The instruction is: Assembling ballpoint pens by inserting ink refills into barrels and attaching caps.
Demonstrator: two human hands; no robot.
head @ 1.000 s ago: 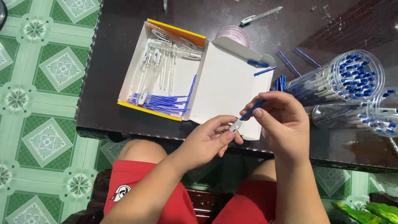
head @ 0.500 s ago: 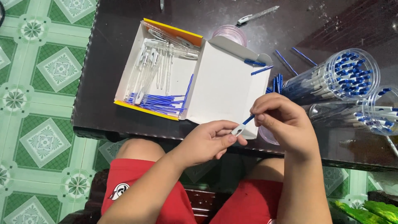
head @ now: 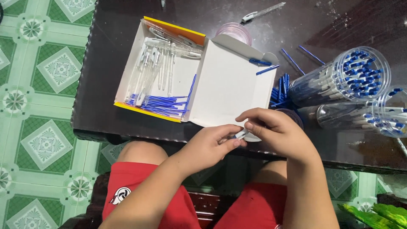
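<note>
My left hand [head: 212,144] and my right hand [head: 277,133] meet at the near edge of a dark table [head: 106,63]. Together they pinch a small clear pen barrel [head: 241,135], mostly hidden by the fingers. Just beyond them lies an open white and yellow cardboard box [head: 229,85]. Its left half holds clear pen barrels [head: 159,63] and a heap of blue refills [head: 159,102]. The box's right half, the flap, is bare.
Two clear plastic tubs of blue-capped pens lie on their sides at the right, one [head: 343,76] above the other [head: 373,116]. Loose blue refills [head: 282,91] lie beside them. A finished pen [head: 263,12] rests at the far edge. Green patterned floor tiles [head: 38,106] are on the left.
My right hand has dropped and closed in on my left hand. The blue refill that stuck out between the hands is no longer visible.
</note>
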